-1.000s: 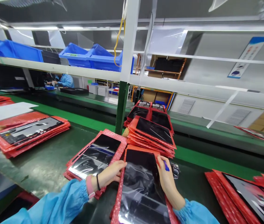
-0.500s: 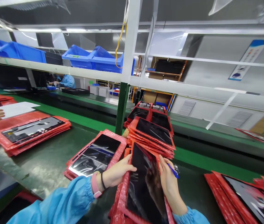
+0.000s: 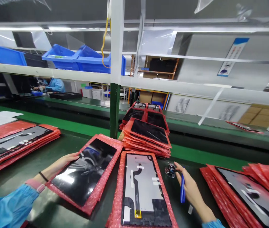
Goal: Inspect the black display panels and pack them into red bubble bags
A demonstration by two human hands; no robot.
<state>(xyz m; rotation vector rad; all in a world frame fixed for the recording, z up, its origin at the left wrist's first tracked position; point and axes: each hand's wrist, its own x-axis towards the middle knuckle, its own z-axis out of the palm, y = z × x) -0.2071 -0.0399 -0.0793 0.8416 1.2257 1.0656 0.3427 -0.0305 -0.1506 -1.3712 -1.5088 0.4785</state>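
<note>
My left hand grips the left edge of a black glossy panel in a red bubble-wrap sleeve and holds it tilted over the left stack. My right hand holds a blue pen and reaches toward a small shiny metal object on the belt. Between the hands lies a stack topped by a panel turned back side up, grey with black cables and tape. Both sleeves are light blue.
More red-sleeved panels are stacked behind, at the far left and at the right. A green post rises behind the stacks. Blue bins sit on the shelf. A person in blue works far left.
The black panel I held upright in the middle has gone to the left with my left hand. A back-side-up panel now tops the middle stack. My right hand moved right with the pen.
</note>
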